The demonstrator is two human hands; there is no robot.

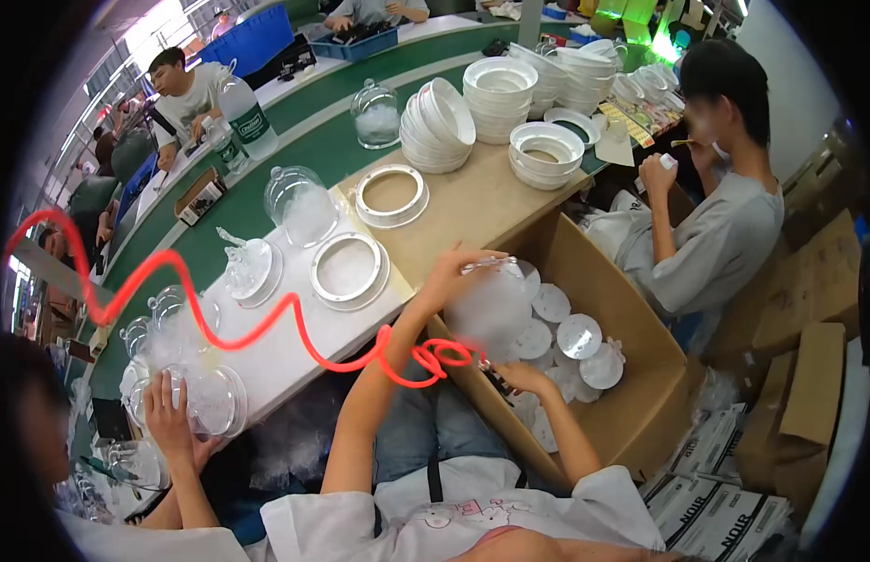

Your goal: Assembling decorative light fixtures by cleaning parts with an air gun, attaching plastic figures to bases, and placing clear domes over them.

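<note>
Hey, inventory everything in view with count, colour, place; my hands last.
Open cardboard box: one, brown, right of centre
Round flat-based plastic pieces: many, white, in the box
Round plastic rings: many, white, tabletop
Plastic domes: several, clear with white filling, left tabletop and belt
Long tabletop: one, white and tan, centre
Curved belt: one, green, beyond
Coiled hose: one, red, left to centre
Plastic bottles: two, clear, upper left
Plastic bins: at least two, blue, top
Flat printed packs: several, white, lower right
Co-workers: several, pale shirts, left, right and far
Left hand: one, bare, on a blurred round whitish piece
Right hand: one, bare, over the box, hold unclear
</note>
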